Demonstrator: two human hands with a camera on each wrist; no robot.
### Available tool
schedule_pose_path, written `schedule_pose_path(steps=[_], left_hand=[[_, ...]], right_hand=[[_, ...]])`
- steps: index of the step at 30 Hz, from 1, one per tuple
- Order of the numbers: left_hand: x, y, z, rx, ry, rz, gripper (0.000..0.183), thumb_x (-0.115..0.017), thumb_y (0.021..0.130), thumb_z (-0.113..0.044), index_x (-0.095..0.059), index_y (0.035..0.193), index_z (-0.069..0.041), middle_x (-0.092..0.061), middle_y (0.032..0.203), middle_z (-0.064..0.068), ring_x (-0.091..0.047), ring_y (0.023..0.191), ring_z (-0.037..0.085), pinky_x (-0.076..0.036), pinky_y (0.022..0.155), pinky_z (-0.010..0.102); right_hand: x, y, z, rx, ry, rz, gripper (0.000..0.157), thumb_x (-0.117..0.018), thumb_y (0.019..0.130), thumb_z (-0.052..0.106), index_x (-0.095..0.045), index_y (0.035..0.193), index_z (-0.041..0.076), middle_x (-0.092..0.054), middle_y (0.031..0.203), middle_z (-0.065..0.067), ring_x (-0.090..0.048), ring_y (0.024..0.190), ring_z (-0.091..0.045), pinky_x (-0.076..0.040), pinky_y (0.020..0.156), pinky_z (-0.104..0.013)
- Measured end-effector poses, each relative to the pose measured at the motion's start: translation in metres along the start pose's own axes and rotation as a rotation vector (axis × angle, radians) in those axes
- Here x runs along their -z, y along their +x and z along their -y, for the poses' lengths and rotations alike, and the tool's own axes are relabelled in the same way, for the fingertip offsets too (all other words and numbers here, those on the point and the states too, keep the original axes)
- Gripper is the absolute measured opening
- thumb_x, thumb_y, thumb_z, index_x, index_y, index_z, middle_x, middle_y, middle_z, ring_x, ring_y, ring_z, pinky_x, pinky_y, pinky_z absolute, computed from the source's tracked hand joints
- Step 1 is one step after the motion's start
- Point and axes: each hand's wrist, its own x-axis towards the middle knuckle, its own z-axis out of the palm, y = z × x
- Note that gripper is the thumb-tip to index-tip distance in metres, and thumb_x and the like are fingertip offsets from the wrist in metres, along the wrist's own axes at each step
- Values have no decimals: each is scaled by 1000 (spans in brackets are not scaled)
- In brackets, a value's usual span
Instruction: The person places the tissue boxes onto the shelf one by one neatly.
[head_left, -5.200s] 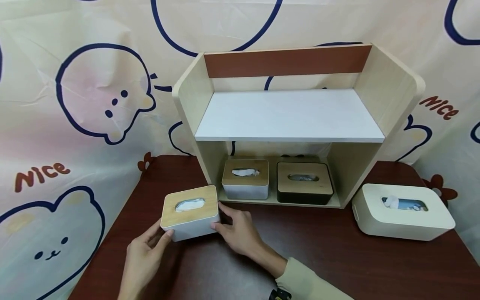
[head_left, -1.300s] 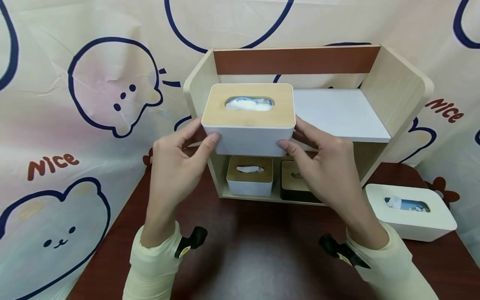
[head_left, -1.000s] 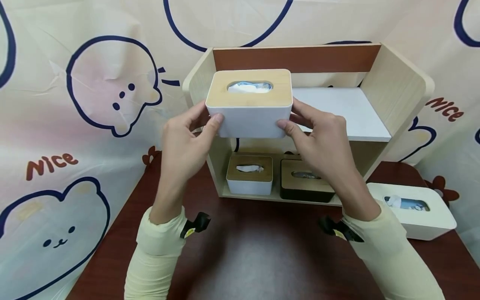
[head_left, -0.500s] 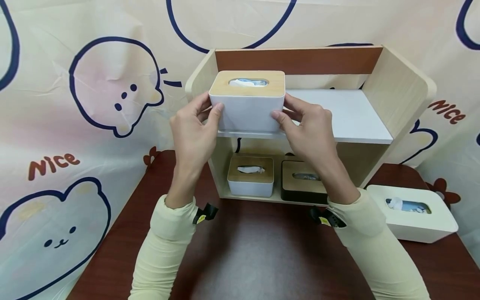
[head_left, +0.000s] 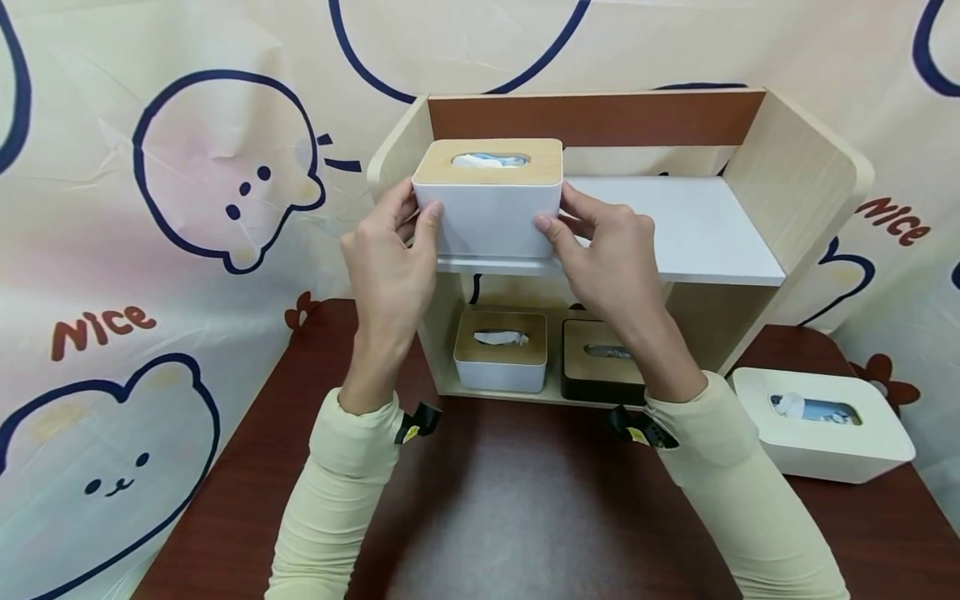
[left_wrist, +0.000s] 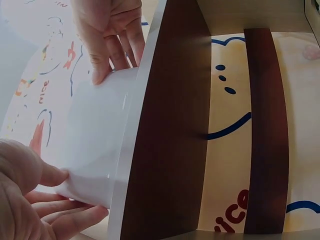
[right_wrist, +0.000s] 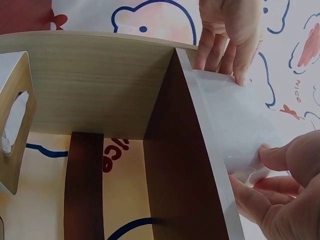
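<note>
A white tissue box (head_left: 491, 218) with a light wooden lid is at the left part of the white upper shelf (head_left: 690, 233), its base at the front edge. My left hand (head_left: 393, 271) grips its left end, thumb on the front face and fingers round the side. On the other end, my right hand (head_left: 611, 254) holds it the same way. Both wrist views show the white box (left_wrist: 97, 135) between the two hands, right against the shelf's edge (right_wrist: 212, 150). A tissue shows in the lid's oval slot.
On the lower shelf stand a smaller white tissue box (head_left: 500, 375) with a wooden lid and a black tissue box (head_left: 600, 387) with a wooden top. A long cream tissue box (head_left: 825, 450) lies on the dark table (head_left: 517, 517) at right. The shelf unit's left side panel (head_left: 401, 154) rises beside the held box.
Both hands have lifted the white tissue box from the table at left up to the upper shelf. Over the last second it has moved back and slightly left onto the shelf's edge.
</note>
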Motion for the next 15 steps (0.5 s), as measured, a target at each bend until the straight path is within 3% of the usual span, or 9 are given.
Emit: schedule_pose_path(steps=[15], left_hand=[[-3, -4, 2, -12, 20, -22, 43, -72, 104, -10, -66, 145, -2, -73, 138, 17, -74, 122, 25, -61, 102, 34]], right_hand=[[0, 0, -1, -22, 29, 0, 56, -76, 101, 26, -58, 153, 11, -65, 149, -12, -69, 131, -31, -56, 106, -51]])
